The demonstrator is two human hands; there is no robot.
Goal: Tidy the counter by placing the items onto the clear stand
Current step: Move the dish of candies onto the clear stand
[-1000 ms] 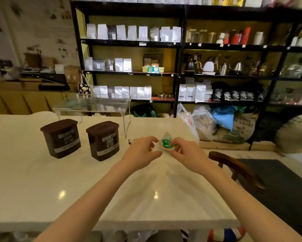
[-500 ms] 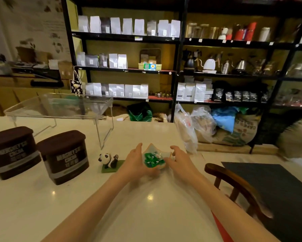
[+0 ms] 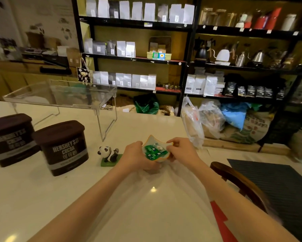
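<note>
A small white dish with an orange rim holds green wrapped candies near the counter's right edge. My left hand cups its left side and underside, and my right hand grips its right rim. Just left of my left hand a panda figurine stands on a green base. Two brown Hershey's cocoa tubs sit further left. The clear stand rises behind them at the back left, with nothing on top.
The white counter ends on the right, where a wooden chair back and a dark mat lie. Plastic bags and sacks sit on the floor beyond, in front of black shelves of coffee bags and kettles.
The view has moved closer to the counter. My hands closed further around the candy dish, and the panda figurine has come into sight beside my left hand.
</note>
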